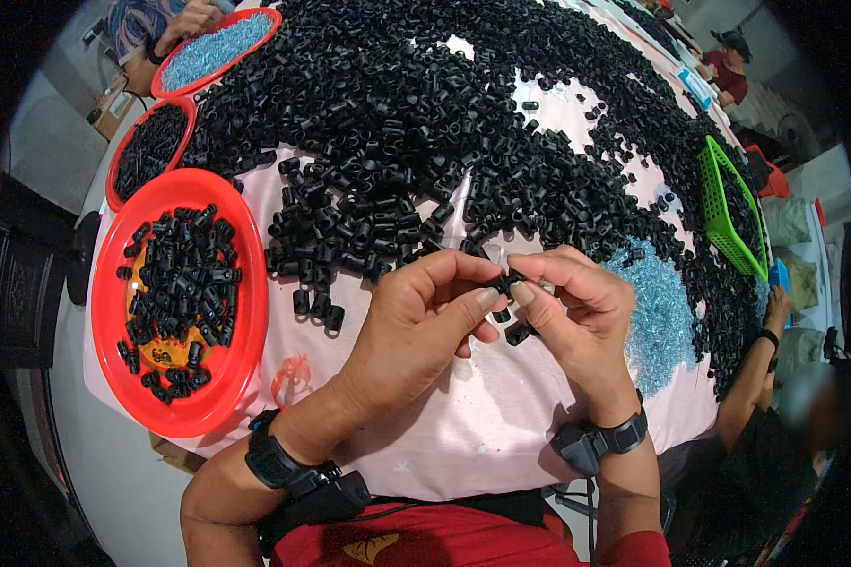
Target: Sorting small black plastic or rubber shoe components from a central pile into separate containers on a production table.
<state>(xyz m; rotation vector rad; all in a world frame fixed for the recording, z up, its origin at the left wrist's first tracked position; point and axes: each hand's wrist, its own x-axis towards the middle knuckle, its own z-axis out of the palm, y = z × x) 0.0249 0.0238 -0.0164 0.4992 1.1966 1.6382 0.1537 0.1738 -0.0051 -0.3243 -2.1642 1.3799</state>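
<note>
Left hand (pixel 435 319) and right hand (pixel 579 304) are both pinched nearly closed, thumbs toward fingers, on a small black plastic piece (pixel 506 282) near my view's centre, presumably to steady it from both sides; I can't make out its details. A rounded red plastic tray (pixel 104 302) of black tubular plastic parts (pixel 176 283) sits at nine o'clock, a pale-blue translucent heap of slivers (pixel 657 321) at three, likely for easy reach.

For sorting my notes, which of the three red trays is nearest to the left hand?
The front, largest-looking tray, holding black cylindrical fittings, is nearest the left hand; the middle tray and the rear, blue-filled tray lie farther away.
</note>
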